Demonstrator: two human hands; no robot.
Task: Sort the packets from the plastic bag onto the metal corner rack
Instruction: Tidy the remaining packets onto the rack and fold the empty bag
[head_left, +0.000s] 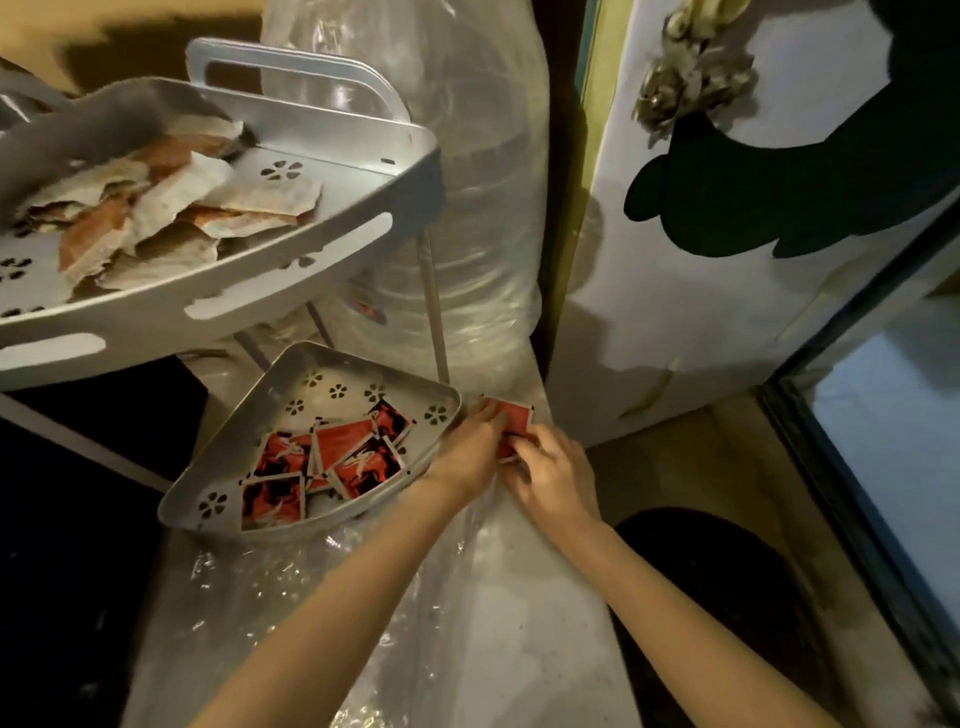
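Note:
A grey metal corner rack has two tiers. Its upper shelf (291, 262) holds several pale orange-and-white packets (171, 208). The lower shelf (218, 462) holds several red-and-black packets (332, 457). Just right of the lower shelf's rim, my left hand (470, 449) and my right hand (553, 475) both pinch a small stack of red packets (514, 415). A clear plastic bag (467, 597) lies crumpled on the counter under my forearms.
A large clear water bottle (467, 208) stands behind the rack. A white panel with a black shape (727, 260) rises to the right. A dark stove top (62, 545) lies at the left, a dark round opening (727, 582) at the lower right.

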